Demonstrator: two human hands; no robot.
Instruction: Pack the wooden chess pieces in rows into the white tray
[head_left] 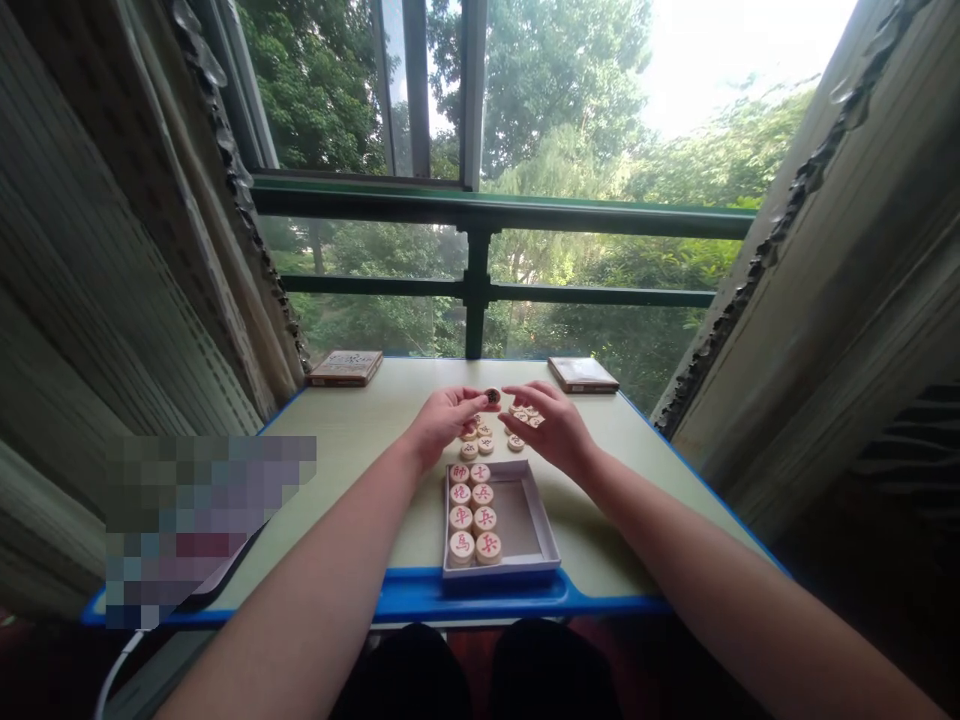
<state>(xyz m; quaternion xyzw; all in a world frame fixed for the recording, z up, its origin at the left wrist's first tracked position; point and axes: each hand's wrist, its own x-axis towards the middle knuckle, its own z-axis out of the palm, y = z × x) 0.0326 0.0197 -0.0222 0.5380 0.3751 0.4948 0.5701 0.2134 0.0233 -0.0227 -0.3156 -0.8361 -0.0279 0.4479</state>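
Note:
My left hand (pixel 444 418) pinches one round wooden chess piece (pixel 492 397) with a dark mark between thumb and fingers, held just above the table. My right hand (pixel 546 424) hovers with curled fingers over a loose pile of pieces (pixel 480 438) on the pale green table (pixel 360 440). Nearer to me lies a shallow grey box (pixel 534 528). Several red-marked pieces (pixel 474 508) are lined in two columns along its left side; its right side is bare.
Two flat boxes lie at the table's far edge, one at the left (pixel 345 367) and one at the right (pixel 583 375). A blurred-out object (pixel 202 520) with a white cable sits at the near left. Window bars and curtains enclose the table.

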